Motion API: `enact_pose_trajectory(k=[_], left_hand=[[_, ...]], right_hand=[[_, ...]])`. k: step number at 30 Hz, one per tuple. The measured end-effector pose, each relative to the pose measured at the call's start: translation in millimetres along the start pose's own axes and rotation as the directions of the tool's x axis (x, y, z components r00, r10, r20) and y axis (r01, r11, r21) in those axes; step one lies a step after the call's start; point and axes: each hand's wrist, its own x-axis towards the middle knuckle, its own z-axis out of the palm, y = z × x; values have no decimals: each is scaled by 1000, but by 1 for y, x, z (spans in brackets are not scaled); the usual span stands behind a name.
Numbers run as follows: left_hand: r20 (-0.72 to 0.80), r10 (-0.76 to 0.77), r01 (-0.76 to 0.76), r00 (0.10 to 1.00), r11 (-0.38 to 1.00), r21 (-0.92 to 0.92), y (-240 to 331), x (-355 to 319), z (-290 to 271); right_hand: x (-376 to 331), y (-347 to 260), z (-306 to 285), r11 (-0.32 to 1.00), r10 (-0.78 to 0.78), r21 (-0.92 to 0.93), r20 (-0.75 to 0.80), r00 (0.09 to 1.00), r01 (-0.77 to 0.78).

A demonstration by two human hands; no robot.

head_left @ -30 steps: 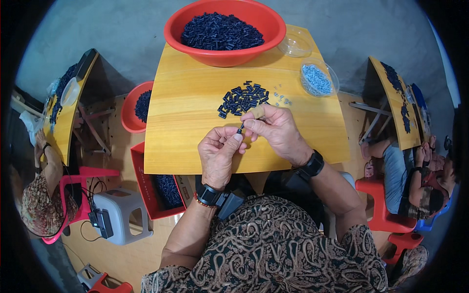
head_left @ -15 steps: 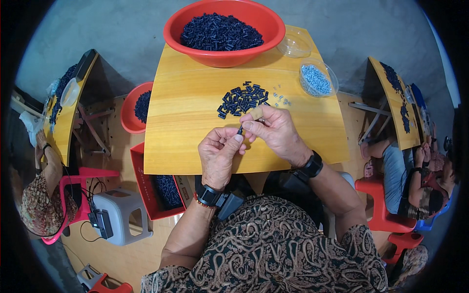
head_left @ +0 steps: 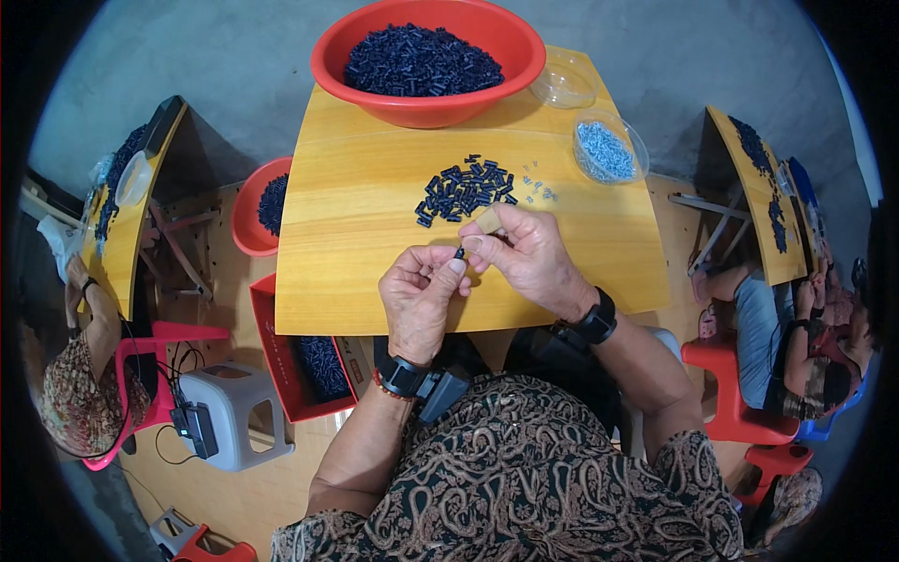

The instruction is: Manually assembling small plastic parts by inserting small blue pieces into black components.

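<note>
Yellow table (head_left: 356, 253): hands pinch small dark part (head_left: 460, 252) beside pile (head_left: 465, 187).

The small dark piece (head_left: 459, 253) pinched between left hand (head_left: 419, 300) and right hand (head_left: 532, 258) is too small for its shape to be told; most of it is covered by fingertips. Whether a second part is held in the right grip cannot be told. The right palm is hidden, back of hand up. The dark pieces in the pile (head_left: 465, 187) on the table (head_left: 356, 225) are too small to be told apart. The red basin (head_left: 426, 105) is cut off at its top rim. The red crate (head_left: 281, 356) is partly hidden under the table edge. People at the side tables are cropped by the dark fisheye rim.
</note>
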Motion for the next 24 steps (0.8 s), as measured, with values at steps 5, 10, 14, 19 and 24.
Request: enact_pose_trajectory(k=[5,10,14,19,24], left_hand=[[-15,19,-20,1000,1000,-5,-2,-2,2],[-41,23,-23,999,1000,-2,-1,-4,5],[-20,35,-35,999,999,-2,-5,-5,3],[15,18,-18,1000,1000,5,-5,-5,4],[48,-83,88,995,991,-105,-2,-2,3]], right_hand=[[-1,-1,2,999,33,4,10,999,-33],[-4,0,1,998,58,-32,55,997,-56],[-5,2,0,998,35,-62,94,995,-30],[-11,3,-1,995,96,14,75,993,-97],[-13,-1,-8,989,105,93,132,986,-118]])
